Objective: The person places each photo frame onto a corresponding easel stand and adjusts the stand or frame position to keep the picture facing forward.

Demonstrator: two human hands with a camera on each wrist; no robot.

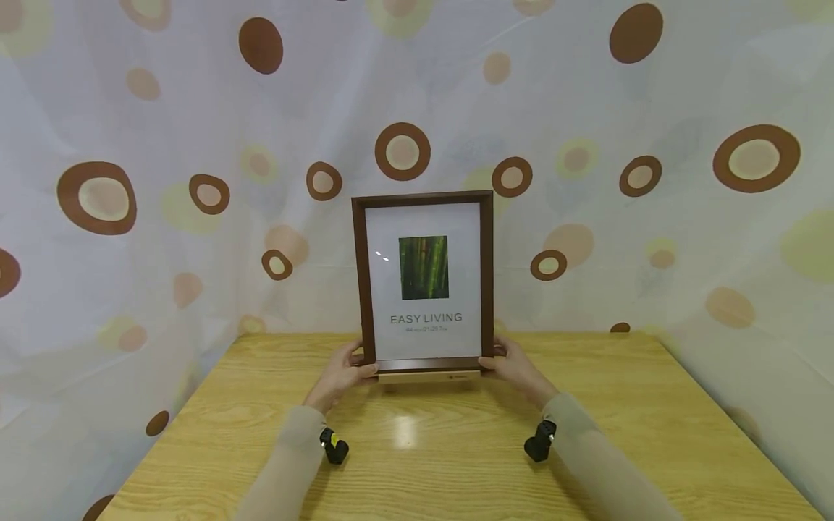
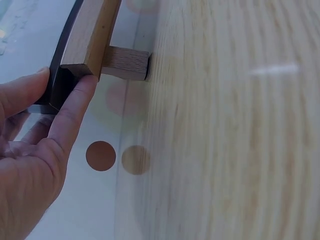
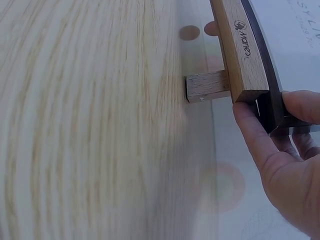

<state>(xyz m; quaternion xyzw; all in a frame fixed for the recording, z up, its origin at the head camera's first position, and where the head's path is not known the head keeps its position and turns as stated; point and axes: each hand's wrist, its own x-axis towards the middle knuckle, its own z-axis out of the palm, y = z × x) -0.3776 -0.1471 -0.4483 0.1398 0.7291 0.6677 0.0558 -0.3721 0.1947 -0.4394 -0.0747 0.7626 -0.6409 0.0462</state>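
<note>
A dark brown picture frame (image 1: 487,282) stands upright on a light wooden stand (image 1: 423,377) with short feet. Behind its glass is a white sheet (image 1: 423,217) with a green bamboo picture and the words EASY LIVING. My left hand (image 1: 342,373) grips the lower left corner, thumb on the front and fingers around the side. At the lower right corner my right hand (image 1: 517,367) grips in the same way. Both wrist views show a finger touching the end of the stand's wooden bar (image 2: 85,50), (image 3: 245,55). The frame's back is hidden.
The stand rests on a wood-grain table (image 1: 260,420), toward its far edge. A pale curtain (image 1: 443,94) with brown and beige dots hangs behind the table and along both sides. Small black devices (image 1: 335,446), (image 1: 540,441) are worn at the wrists.
</note>
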